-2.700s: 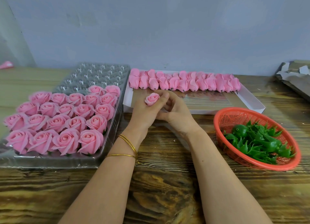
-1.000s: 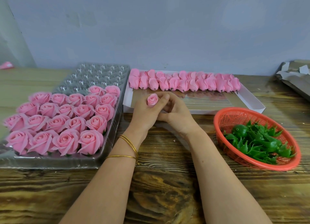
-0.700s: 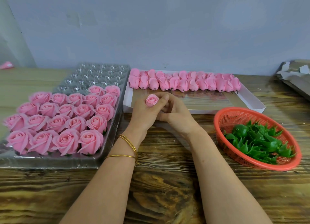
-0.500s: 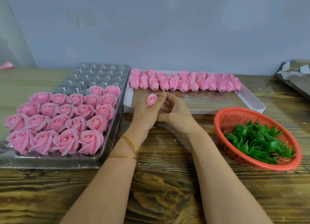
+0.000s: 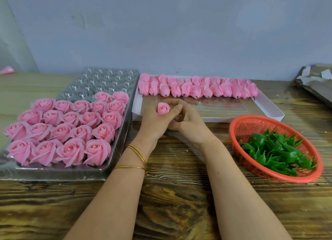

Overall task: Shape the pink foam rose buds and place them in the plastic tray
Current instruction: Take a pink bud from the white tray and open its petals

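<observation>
My left hand [image 5: 155, 122] grips a small pink foam rose bud [image 5: 163, 109] upright, its spiral top facing me. My right hand [image 5: 188, 122] is pressed against the left from the right, fingers curled under it; what they hold is hidden. The clear plastic tray [image 5: 100, 79] lies to the left, its near part filled with several opened pink roses [image 5: 71, 128], its far cells bare. Behind my hands a white cardboard box [image 5: 265, 106] holds a row of several closed pink buds [image 5: 197, 88].
A red plastic basket [image 5: 239, 124] with green plastic calyxes [image 5: 276, 149] sits at the right on the wooden table [image 5: 176, 203]. Torn cardboard [image 5: 316, 83] lies at the far right. A grey wall stands close behind everything.
The bud has turned a little in my left hand's fingers, now standing more upright. Both hands stay in the same place in front of the white box.
</observation>
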Tool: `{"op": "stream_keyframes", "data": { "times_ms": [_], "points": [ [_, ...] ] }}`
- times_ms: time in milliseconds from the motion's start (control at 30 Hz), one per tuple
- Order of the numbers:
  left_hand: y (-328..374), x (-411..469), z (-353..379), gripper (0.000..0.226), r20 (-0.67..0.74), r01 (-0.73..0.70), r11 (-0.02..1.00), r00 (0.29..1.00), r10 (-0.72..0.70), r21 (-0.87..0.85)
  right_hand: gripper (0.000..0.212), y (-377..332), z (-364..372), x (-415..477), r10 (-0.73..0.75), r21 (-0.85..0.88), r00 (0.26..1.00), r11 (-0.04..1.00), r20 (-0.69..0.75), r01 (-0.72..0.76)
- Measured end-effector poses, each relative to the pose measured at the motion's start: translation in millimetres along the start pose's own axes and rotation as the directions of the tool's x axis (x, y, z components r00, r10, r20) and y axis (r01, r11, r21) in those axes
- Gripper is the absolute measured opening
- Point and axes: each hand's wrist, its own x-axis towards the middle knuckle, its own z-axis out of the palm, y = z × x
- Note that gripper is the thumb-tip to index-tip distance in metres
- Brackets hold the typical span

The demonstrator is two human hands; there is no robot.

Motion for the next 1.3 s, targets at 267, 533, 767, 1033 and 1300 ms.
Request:
{"op": "stream_keyframes", "data": {
  "times_ms": [267,533,767,1033,1300],
  "points": [
    [2.2,-1.0,3.0,0.036,0.034,-0.054,0.999,0.998,0.054,0.003,0.055,-1.5,0.7,0.8,-0.002,0.037,1.0,0.999,-0.002,0.002],
    [1.3,-0.8,3.3,0.029,-0.002,-0.034,0.999,0.999,0.034,0.012,0.061,3.2,1.2,3.9,-0.001,0.006,0.999,1.0,-0.049,0.001],
    [-0.2,-0.1,0.7,0.027,0.015,-0.036,0.999,0.999,0.036,0.03,0.062,2.8,-0.9,2.5,0.023,-0.01,0.999,1.0,-0.037,-0.023],
    [-1.4,0.5,0.2,0.013,0.011,-0.058,0.995,0.998,0.058,0.086,0.06,-1.9,1.3,1.4,-0.005,-0.012,0.994,1.0,-0.109,0.003],
    [-8.4,7.3,-1.1,0.02,-0.051,-0.167,0.94,0.981,0.19,0.298,0.044,-9.8,3.2,0.9,-0.012,0.081,0.966,0.996,-0.259,0.034]
  ]
}}
